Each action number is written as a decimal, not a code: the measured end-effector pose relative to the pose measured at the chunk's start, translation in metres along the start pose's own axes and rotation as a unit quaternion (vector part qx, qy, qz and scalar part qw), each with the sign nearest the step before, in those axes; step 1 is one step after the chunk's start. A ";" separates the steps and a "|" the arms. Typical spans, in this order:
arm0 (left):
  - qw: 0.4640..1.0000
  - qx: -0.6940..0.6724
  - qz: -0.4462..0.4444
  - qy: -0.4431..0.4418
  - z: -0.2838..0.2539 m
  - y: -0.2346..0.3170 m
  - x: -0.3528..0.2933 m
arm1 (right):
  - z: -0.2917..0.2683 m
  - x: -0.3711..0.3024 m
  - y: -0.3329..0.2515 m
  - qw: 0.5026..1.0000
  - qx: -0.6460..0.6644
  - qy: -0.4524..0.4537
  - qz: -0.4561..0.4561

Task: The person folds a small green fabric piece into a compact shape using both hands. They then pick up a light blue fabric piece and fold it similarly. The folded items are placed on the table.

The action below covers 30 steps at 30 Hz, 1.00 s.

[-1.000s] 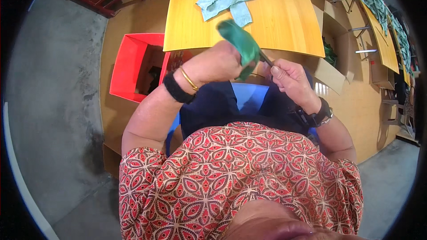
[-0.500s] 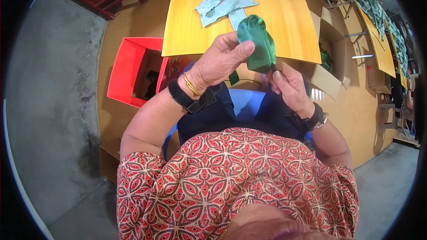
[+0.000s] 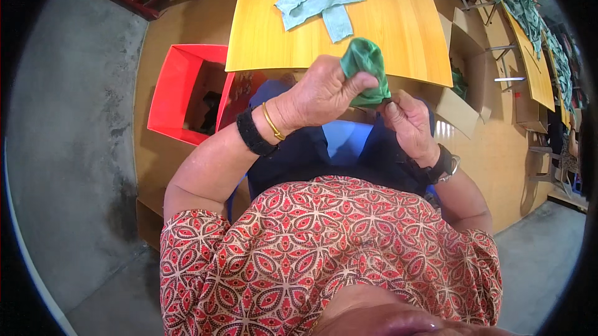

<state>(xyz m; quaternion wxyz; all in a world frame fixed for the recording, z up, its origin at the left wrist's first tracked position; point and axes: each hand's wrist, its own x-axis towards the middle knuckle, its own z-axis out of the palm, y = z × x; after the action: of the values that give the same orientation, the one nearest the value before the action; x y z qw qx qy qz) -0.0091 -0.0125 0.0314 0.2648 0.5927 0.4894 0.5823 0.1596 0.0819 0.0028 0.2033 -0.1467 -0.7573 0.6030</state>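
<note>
In front of my lap I hold a shiny green piece of cloth (image 3: 363, 55) up at the near edge of the table. My left hand (image 3: 327, 91) is closed on it, thumb pressing the cloth against the fingers, and the upper end stands out rounded above the thumb. My right hand (image 3: 408, 124) pinches at the cloth's lower right corner. A small dark thing (image 3: 387, 101) shows at those fingertips; most of it is hidden, so I cannot tell what it is.
Pale blue-green cloth pieces (image 3: 317, 4) lie on the yellow wooden table (image 3: 398, 30). A red box (image 3: 167, 96) with dark things inside stands at left, an opened cardboard box (image 3: 470, 55) at right. Beyond it, long tables (image 3: 537, 77) carry more green cloth.
My left hand has turned and come lower over the cloth, which is now more bunched and covered. The cloth's top has sunk a little. My right hand stays nearly in place.
</note>
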 end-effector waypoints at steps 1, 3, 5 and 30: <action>0.999 0.030 0.030 -0.001 0.003 0.000 -0.001 | 0.000 -0.002 -0.001 1.000 0.003 0.002 0.009; 0.992 0.091 0.092 -0.003 0.008 0.003 -0.001 | -0.001 -0.004 -0.005 1.000 0.009 0.007 0.025; 0.987 0.108 0.118 0.009 0.013 0.003 -0.002 | 0.007 -0.006 -0.015 0.994 0.100 0.017 0.029; 0.976 0.205 0.063 0.045 -0.013 0.007 0.007 | -0.002 0.002 -0.001 0.999 0.041 0.002 0.026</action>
<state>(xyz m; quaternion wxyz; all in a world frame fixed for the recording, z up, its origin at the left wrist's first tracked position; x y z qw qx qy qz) -0.0204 -0.0123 0.0433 0.0778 0.6370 0.5714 0.5115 0.1588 0.0846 0.0048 0.1946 -0.1593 -0.7277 0.6381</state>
